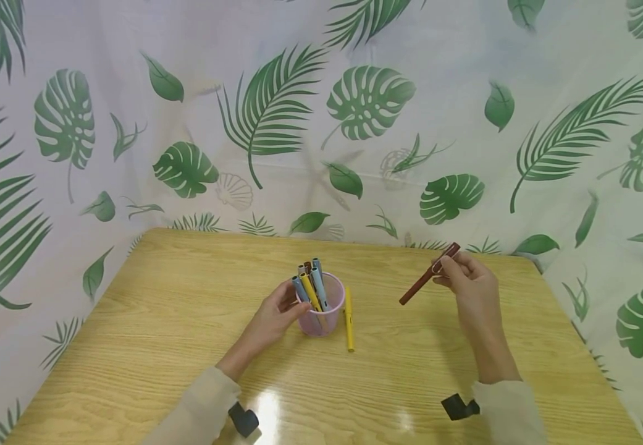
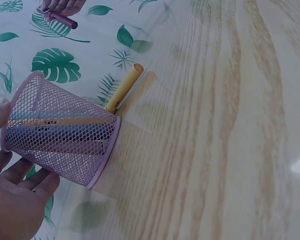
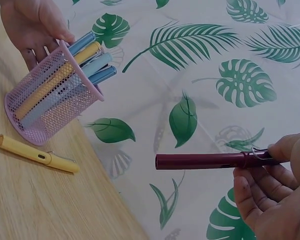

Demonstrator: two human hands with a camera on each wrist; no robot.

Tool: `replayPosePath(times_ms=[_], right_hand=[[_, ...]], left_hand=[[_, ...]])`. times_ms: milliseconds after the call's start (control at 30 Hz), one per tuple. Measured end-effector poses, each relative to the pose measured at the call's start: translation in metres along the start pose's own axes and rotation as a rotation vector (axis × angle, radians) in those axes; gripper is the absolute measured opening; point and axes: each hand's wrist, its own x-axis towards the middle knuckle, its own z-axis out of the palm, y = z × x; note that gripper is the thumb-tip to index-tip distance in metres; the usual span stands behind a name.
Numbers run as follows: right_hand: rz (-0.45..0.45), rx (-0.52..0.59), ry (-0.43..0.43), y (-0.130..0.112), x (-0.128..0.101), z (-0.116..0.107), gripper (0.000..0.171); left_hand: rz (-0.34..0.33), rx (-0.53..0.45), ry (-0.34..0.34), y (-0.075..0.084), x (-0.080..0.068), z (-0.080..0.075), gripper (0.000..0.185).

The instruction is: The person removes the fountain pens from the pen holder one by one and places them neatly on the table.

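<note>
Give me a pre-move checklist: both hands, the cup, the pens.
1. Right-hand grip on the dark red pen: ok, pinched around its clip end.
2. Left-hand grip on the pink mesh pen cup: ok, thumb and fingers about its side.
3. Cup upright on the wooden table: ok.
4. Free room in the cup's mouth: ok, a gap shows on its right side in the head view.
5. Every other pen inside the cup: not ok, one yellow pen lies on the table beside it.
6. Dark red pen's cap tight: cannot tell.
</note>
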Motion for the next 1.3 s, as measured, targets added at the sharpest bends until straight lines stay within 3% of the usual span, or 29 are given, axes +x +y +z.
replayPosePath(times_ms=[1000,1300], right_hand=[[0.115,-0.102,0.009,0.024,-0.005,-0.013,0.021],[0.173,-0.220,-0.028,0.038,-0.006,-0.010,0.037]], left_hand=[[-0.015,0.011,0.008,0.000,0.000,0.002,0.064],[-0.008,0.016,0.008,0.001,0.000,0.002,0.064]])
